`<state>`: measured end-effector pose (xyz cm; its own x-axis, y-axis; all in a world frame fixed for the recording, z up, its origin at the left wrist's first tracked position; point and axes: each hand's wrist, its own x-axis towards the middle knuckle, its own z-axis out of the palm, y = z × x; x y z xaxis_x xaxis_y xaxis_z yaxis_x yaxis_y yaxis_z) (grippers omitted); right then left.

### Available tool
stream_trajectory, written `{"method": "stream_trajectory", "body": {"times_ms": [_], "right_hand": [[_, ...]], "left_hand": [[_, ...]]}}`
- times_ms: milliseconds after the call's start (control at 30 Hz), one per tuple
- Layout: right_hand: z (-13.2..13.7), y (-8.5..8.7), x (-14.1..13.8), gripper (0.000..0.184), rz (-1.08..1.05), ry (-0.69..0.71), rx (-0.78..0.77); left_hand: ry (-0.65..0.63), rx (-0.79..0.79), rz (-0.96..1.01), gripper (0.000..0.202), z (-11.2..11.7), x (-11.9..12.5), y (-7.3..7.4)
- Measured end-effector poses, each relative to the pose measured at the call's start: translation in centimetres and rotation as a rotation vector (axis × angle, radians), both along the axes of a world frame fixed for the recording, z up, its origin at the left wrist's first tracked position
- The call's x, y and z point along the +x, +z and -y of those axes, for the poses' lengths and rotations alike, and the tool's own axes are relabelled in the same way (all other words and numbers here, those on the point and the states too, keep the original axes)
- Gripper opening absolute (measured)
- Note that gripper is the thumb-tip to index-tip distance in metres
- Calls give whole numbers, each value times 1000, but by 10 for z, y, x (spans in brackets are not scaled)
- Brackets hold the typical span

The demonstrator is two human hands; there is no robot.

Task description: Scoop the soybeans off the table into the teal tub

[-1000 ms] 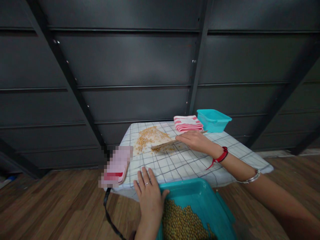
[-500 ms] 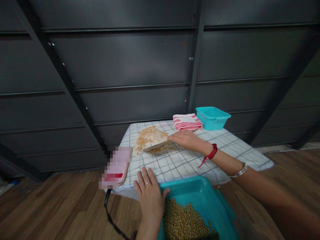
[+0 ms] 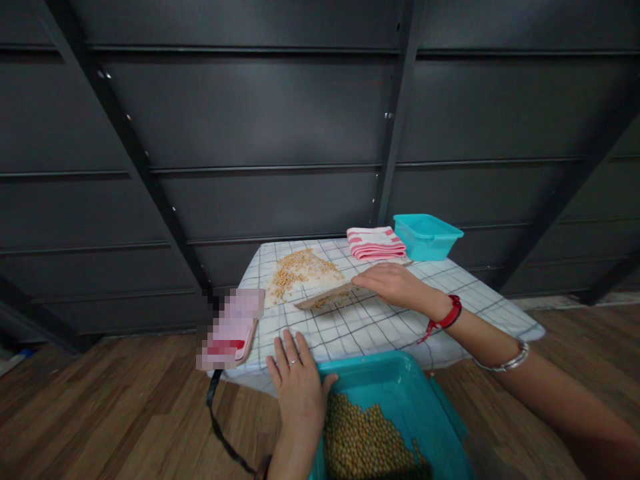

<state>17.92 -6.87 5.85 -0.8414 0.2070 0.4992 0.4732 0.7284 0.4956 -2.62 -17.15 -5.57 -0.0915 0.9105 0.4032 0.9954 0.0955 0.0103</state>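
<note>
My right hand (image 3: 390, 283) is closed on a thin, flat tan board (image 3: 325, 298), perhaps cardboard, tilted on its long edge over the checked cloth. Behind the board spreads a pile of yellowish beans (image 3: 287, 273) mixed with white grains, with a few beans along its near side. My left hand (image 3: 299, 390) rests with fingers apart on the table's front edge, its thumb over the rim of a teal tub (image 3: 367, 365). Inside that tub lies a heap of greenish-brown beans (image 3: 365, 433). The tub's bottom end is cut off by the frame.
A light blue container (image 3: 427, 239) stands at the back right beside a folded pink-and-white towel (image 3: 376, 243). On the left edge lies a blurred pink phone-like object (image 3: 235, 327), with a black strap (image 3: 217, 420) hanging down. Dark metal panels (image 3: 280, 120) rise behind the table.
My right hand and the board have moved right and slightly toward me, drawing away from the main pile. My left hand stays at the tub's rim.
</note>
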Motion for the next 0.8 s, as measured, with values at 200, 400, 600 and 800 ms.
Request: {"method": "stream_trajectory", "body": {"times_ms": [200,400,600,800], "right_hand": [[10,4,2,32,1,9,32],[19,8,3,29,11,32,46],[27,11,7,31,35,25,32],[33,10,14,34,51,32,-19]], "left_hand": [[-1,7,6,68,0,-1,-1],[-4,6,14,70,0,0,1],[-15,13,-4,69,1,-1,-1],[-17,-15,26,70,0,-1,0]]}}
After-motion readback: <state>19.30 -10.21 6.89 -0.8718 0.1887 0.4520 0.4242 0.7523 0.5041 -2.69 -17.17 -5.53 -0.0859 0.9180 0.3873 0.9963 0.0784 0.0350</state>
